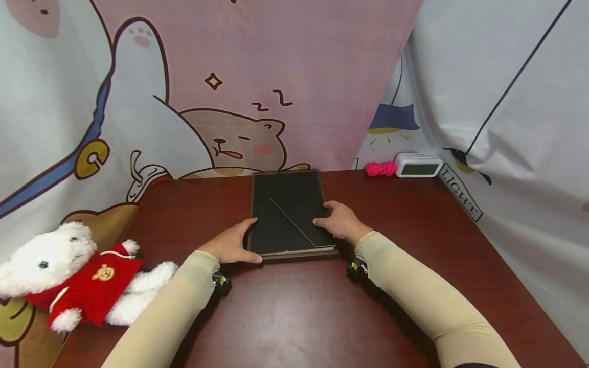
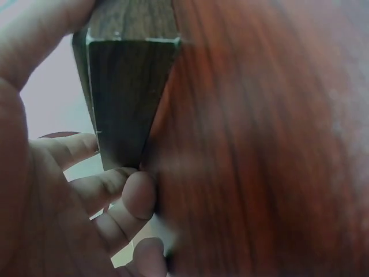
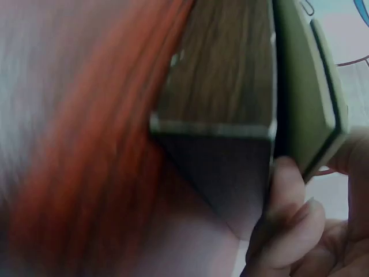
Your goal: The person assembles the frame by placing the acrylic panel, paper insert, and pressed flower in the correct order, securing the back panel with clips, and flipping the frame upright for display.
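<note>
A flat box (image 1: 285, 225) with a black top and dark wood-grain sides lies on the table, its top crossed by a diagonal edge. My left hand (image 1: 232, 244) holds the box's left side, thumb at the front corner and fingers farther along. In the left wrist view, curled fingers meet the box's side (image 2: 130, 86) low near the tabletop. At the right edge my right hand (image 1: 342, 222) pinches a thin black board (image 1: 303, 209) with pale edges. The right wrist view shows this board (image 3: 311, 104) raised from the box, with a fingertip in the gap.
A white plush bear (image 1: 98, 278) in a red top lies at the table's left edge. Pink yarn (image 1: 380, 169) and a white digital clock (image 1: 417, 166) stand at the back right. Printed curtains (image 1: 322, 92) hang behind the reddish-brown table (image 1: 285, 317).
</note>
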`<control>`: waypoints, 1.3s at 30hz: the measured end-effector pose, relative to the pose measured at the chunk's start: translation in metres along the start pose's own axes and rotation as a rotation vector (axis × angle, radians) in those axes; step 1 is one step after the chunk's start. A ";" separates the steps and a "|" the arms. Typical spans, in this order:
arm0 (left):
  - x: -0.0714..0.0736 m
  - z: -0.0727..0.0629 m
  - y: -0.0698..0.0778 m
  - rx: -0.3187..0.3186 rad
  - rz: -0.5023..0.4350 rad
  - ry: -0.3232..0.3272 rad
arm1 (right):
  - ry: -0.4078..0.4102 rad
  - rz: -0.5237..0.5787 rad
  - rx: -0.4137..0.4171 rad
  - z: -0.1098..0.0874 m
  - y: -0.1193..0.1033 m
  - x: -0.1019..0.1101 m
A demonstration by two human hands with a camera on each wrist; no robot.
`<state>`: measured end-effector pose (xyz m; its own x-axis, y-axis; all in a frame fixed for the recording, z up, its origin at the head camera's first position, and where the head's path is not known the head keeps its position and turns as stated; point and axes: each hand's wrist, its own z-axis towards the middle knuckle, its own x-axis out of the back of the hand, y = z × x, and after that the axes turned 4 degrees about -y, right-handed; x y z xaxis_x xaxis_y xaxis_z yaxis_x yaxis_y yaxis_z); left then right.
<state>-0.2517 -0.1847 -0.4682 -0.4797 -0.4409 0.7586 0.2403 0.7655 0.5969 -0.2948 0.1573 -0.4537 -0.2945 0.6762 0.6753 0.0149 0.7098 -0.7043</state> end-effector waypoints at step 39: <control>0.002 0.002 0.007 0.025 0.072 0.004 | -0.026 -0.610 0.339 -0.037 -0.056 -0.056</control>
<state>-0.2529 -0.1791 -0.4632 -0.4587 -0.3857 0.8005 0.2532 0.8068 0.5338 -0.2440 0.0871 -0.4444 -0.1781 0.1689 0.9694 -0.4576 0.8579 -0.2335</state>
